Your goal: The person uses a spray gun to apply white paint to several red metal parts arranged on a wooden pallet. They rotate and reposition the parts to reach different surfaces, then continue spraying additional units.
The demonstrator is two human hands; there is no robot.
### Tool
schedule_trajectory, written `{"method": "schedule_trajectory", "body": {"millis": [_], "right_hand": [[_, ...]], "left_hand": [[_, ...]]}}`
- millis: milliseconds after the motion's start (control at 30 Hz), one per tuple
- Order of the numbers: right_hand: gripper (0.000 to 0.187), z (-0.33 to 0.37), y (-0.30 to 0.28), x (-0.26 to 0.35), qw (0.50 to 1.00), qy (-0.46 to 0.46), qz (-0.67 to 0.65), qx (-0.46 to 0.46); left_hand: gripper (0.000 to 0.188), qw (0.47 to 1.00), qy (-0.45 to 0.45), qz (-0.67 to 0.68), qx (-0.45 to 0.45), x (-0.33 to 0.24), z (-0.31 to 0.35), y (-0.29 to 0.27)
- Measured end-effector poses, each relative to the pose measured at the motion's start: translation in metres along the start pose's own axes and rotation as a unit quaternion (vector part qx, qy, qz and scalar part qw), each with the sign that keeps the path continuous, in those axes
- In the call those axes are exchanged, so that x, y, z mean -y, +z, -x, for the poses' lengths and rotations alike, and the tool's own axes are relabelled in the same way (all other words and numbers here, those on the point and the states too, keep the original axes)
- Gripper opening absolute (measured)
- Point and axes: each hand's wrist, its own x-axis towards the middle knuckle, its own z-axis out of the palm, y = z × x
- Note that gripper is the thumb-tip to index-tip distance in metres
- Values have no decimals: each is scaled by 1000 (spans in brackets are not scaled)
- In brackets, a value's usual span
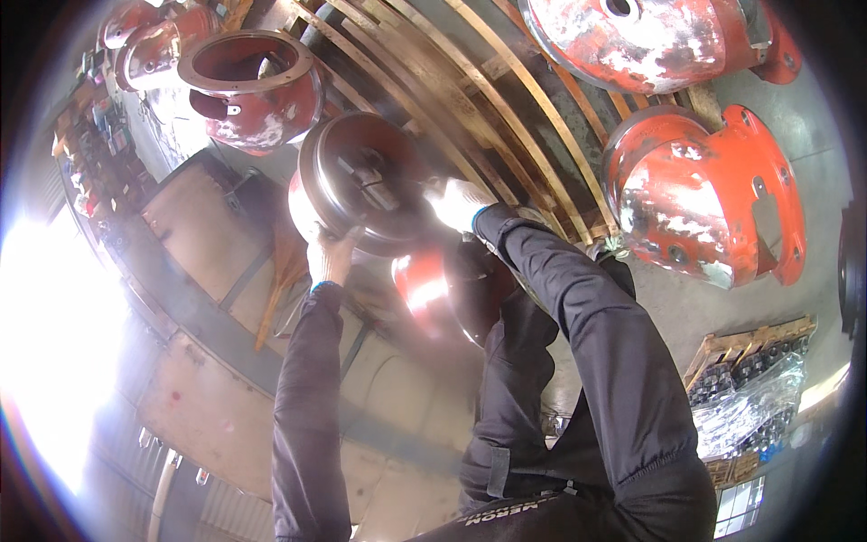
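In front of me is a red-brown metal housing [318, 172] with a wide round rim and an open middle. My left hand [329, 256], in a pale glove, grips its lower left rim, with the thumb lying over the edge. At the right side of the opening is my right hand [459, 202], gloved too. Glare washes out its fingers, so what they hold, if anything, does not show. Just below, a shiny curved red part [423, 287] sits near my legs; whether it belongs to the same housing I cannot tell.
A wooden slatted pallet [533, 108] lies beyond the housing. More red housings with worn pale patches stand at the far left [257, 113], far right [632, 41] and right [695, 199]. A plastic-wrapped crate [750, 397] of dark parts is at the lower right.
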Motion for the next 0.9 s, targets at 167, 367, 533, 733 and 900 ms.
{"method": "schedule_trajectory", "body": {"millis": [167, 367, 533, 733, 900], "right_hand": [[44, -3, 8, -1, 996, -66, -35, -58], [41, 3, -12, 14, 1000, -18, -14, 8], [38, 4, -20, 26, 999, -41, 23, -9], [41, 9, -19, 30, 998, -47, -17, -32], [56, 5, -20, 31, 1000, -28, -6, 3]], "left_hand": [[58, 1000, -7, -17, 23, 1, 1, -3], [59, 1000, 18, -17, -1, 10, -2, 3], [60, 999, 12, -39, -21, 12, -3, 6], [61, 997, 18, -70, -13, 2, 2, -1], [63, 998, 15, -59, -18, 1, 1, 1]]}}
